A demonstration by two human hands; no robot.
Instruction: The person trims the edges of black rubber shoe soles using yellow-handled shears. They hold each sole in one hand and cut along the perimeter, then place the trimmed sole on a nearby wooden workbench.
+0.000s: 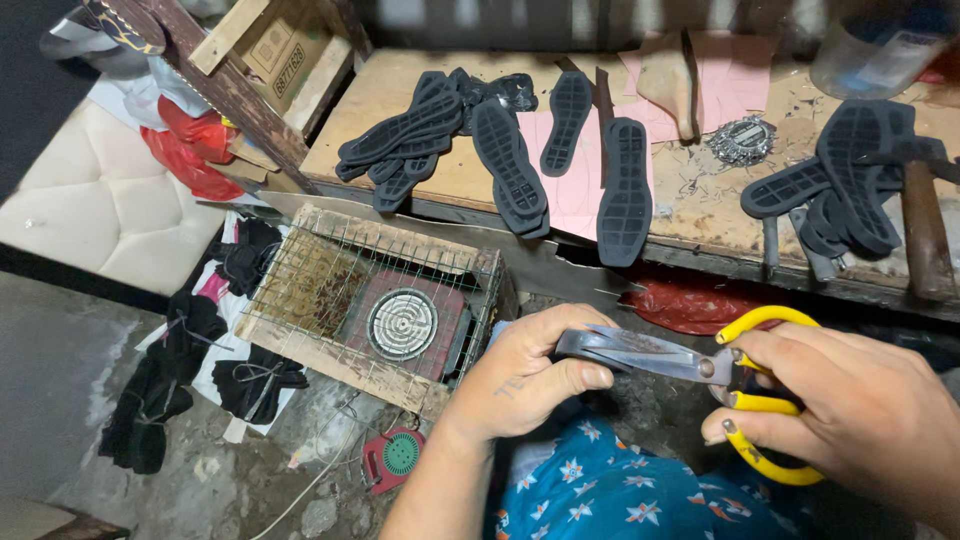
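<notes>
Blue flowered cloth (610,495) covers the lap at the bottom edge, and just above it both hands meet on a pair of scissors (700,375). Right hand (850,410) has its fingers (735,428) curled through the yellow loops, clenched on the handles; that grip puts the pivot close to the palm. Left hand (525,375) is closed around the far end of the blades, thumb (580,378) pressed under them and the other fingers wrapped over the top, which steadies the steel. Whether anything thin lies between blades and fingers cannot be told, since the fist hides the tips.

Further out, beyond the left hand, a wire cage (375,300) on a rough wooden frame sits on the floor over a round coil heater (402,324), apparently to keep things off the coil. A small red disc (395,455) lies beside it, near dark rags (190,370) on pale sheets.

Above, a worn bench (700,215) carries black soles (505,140) fanned out in a heap, one sole (625,190) overhanging the edge, and a second stack (850,180) at the right. Pink paper (580,180) lies under some of them. A hammer handle (925,235) is cut short by the frame; a plastic jar (880,40) at the top right is blurred and only partly in view.
</notes>
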